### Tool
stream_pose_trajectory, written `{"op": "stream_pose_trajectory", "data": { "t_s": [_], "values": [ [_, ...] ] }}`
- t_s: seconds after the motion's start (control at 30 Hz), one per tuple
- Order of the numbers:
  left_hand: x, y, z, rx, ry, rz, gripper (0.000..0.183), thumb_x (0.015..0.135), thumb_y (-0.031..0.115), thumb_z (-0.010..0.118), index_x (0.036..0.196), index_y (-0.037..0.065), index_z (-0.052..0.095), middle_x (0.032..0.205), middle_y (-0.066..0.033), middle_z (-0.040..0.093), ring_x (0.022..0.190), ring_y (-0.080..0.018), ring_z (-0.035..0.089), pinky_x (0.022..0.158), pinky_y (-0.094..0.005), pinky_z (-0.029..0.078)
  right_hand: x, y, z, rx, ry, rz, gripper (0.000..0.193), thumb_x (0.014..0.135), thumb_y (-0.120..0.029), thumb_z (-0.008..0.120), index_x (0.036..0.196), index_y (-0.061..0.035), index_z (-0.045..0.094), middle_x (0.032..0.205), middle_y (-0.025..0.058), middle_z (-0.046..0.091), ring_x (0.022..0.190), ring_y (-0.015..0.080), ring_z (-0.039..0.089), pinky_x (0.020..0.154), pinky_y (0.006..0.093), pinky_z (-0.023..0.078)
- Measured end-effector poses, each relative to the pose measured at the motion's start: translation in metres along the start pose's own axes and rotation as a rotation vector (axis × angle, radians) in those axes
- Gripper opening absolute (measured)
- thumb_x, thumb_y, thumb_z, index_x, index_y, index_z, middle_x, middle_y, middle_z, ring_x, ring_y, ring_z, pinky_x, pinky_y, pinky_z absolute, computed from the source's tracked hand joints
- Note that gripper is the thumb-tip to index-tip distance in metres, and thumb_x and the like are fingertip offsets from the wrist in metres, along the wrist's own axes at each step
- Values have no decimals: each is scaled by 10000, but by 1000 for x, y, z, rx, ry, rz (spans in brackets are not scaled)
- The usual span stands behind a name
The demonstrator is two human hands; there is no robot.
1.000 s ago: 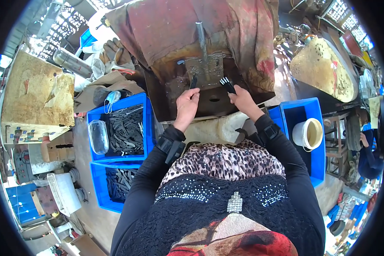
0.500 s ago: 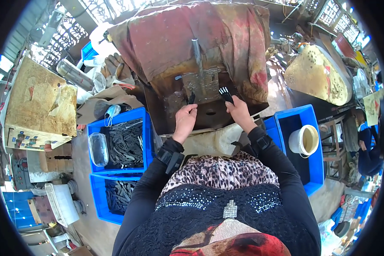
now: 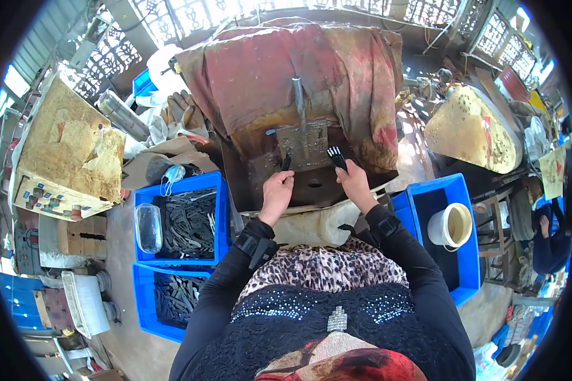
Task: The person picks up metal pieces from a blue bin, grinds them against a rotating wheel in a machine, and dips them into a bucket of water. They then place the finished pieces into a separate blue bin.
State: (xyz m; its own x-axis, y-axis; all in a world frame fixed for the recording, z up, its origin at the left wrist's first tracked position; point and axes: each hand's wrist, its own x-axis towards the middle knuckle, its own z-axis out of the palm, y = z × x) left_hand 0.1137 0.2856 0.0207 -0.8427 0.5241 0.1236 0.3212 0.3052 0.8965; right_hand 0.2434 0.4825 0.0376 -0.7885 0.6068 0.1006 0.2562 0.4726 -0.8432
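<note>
My left hand (image 3: 276, 197) is closed on a slim dark metal piece (image 3: 286, 163), its end pointing away from me. My right hand (image 3: 356, 185) grips several dark flat strips (image 3: 336, 156), fanned side by side like fork prongs with bright tips. Both hands are apart, over the front of a dark, wet metal trough (image 3: 251, 190). Behind them stands a stained plate (image 3: 314, 143) with a metal pipe (image 3: 300, 101) above it, under a red-brown cloth (image 3: 260, 70). At my left, a blue bin (image 3: 222, 219) holds many similar dark pieces (image 3: 190, 222).
A second blue bin (image 3: 137, 298) of dark pieces sits nearer me on the left. On the right, a blue bin (image 3: 467, 279) carries a white bucket (image 3: 440, 230). A stained control box (image 3: 63, 146) stands far left. Another person's arm (image 3: 546, 235) shows far right.
The view has tilted slightly, so the scene sits lower in the picture. Both hands keep their grip and stay almost in place over the trough.
</note>
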Motion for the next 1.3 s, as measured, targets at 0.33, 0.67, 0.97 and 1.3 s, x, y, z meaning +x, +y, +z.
{"op": "stream_pose_trajectory", "data": {
  "t_s": [0.33,0.67,0.97,1.3],
  "values": [
    [-5,2,0,90,40,74,180,860,127,608,983,40,706,941,-172,676,896,-349,642,826,-398,500,7,-6,-3,169,-35,103,211,897,-182,609,840,2,520,652,144,589,636,264,618,600,395,464],
    [1,16,-1,192,78,138,169,868,109,607,972,31,714,966,-175,693,883,-335,669,789,-376,534,108,-111,-24,40,242,-264,261,885,-249,639,898,-1,559,754,217,619,712,395,613,643,442,468],
    [-10,2,6,239,78,223,165,876,146,591,930,53,717,875,-179,679,817,-368,652,750,-427,530,136,-159,0,-33,235,-351,366,862,-323,668,1102,-50,617,878,235,658,865,395,648,730,444,497],
    [0,8,5,211,12,239,148,861,110,619,948,40,716,914,-187,683,849,-353,651,756,-395,532,156,-166,3,-235,238,-386,284,885,-329,637,993,-69,597,832,220,647,838,438,610,709,522,474]
  ]
}}
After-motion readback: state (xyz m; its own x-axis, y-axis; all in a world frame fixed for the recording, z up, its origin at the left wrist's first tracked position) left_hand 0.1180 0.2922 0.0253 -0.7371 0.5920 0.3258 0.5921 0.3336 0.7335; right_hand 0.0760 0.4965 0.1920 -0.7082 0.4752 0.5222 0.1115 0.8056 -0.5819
